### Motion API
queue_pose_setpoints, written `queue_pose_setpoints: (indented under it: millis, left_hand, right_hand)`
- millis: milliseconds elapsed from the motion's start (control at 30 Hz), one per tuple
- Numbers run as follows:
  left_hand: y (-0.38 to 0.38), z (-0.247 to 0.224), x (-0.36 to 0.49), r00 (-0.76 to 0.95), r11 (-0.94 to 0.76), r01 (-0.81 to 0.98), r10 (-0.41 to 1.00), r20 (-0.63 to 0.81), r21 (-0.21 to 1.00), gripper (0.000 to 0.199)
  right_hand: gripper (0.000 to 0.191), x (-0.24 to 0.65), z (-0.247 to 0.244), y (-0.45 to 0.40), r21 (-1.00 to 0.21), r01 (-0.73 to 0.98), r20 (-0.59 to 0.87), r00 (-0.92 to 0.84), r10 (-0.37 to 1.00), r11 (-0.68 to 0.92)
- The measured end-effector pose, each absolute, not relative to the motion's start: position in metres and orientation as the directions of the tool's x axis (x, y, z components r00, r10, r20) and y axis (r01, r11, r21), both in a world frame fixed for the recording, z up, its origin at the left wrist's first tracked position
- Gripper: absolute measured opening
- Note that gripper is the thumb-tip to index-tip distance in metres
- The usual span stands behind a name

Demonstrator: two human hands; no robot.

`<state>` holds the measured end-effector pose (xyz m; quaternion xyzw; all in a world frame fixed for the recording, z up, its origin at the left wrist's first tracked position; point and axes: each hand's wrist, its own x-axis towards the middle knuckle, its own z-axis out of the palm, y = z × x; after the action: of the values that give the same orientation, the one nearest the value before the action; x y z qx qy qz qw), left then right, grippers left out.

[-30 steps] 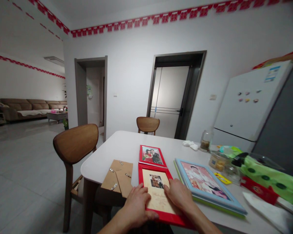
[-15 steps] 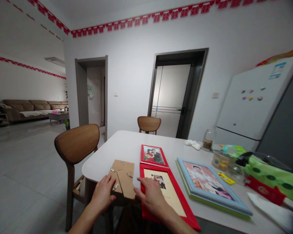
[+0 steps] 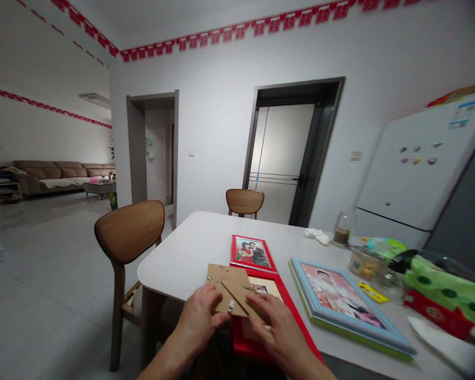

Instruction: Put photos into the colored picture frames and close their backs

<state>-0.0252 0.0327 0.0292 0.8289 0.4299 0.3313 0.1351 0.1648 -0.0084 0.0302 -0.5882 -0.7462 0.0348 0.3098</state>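
Left hand (image 3: 200, 316) curled on the lower left edge of a kraft cardboard frame back (image 3: 227, 290), apparently gripping it. Right hand (image 3: 271, 330) on the board's right side, fingers spread, can't tell if it's gripping. Board has small metal clips and a folded stand flap, and sits over a red picture frame (image 3: 296, 322) with a cream mat, covering most of the mat and its small photo. Can't tell if the board is touching the frame or lifted off it.

At 12 o'clock from the hands, just past the red frame, is a smaller red-framed couple photo (image 3: 251, 253). At 3 o'clock, a blue frame (image 3: 350, 303) with a portrait, stacked on a green frame edge. All on a white surface (image 3: 190, 264).

Further out at 2 o'clock: glass jar (image 3: 342, 232), white cloth (image 3: 319, 236), plastic tub of snacks (image 3: 362, 265), yellow box cutter (image 3: 372, 292), green dotted bag (image 3: 443, 287), red packet (image 3: 437, 316).

White fridge (image 3: 415, 169) with magnets, its sticker (image 3: 461, 115) too blurred to read. Wooden chairs at 10 o'clock (image 3: 126, 232) and 12 o'clock (image 3: 244, 202). Red double-happiness paper border (image 3: 241, 32) along the wall top. No legible writing anywhere. Tan sofa (image 3: 59, 177) far off at 10 o'clock.
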Motion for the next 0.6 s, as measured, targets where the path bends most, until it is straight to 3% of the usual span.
queue_pose_setpoints:
  millis: [200,333,467,600]
  left_hand:
    - [0.008,0.033,0.036,0.626,-0.683,0.551,0.718,0.304,0.480,0.009]
    - [0.012,0.019,0.045,0.618,-0.648,0.635,0.753,0.227,0.421,0.014]
    - [0.015,0.010,0.037,0.607,-0.654,0.656,0.754,0.253,0.377,0.014]
    - [0.014,0.003,0.030,0.637,-0.675,0.623,0.731,0.244,0.396,0.046]
  right_hand:
    - [0.035,0.239,0.019,-0.045,-0.399,0.903,0.341,-0.018,0.940,0.162]
    - [0.035,0.247,0.007,-0.041,-0.355,0.925,0.307,-0.025,0.951,0.139]
    - [0.032,0.238,0.000,-0.033,-0.323,0.932,0.319,-0.060,0.946,0.168]
    - [0.031,0.232,-0.001,-0.031,-0.303,0.941,0.328,-0.045,0.944,0.150]
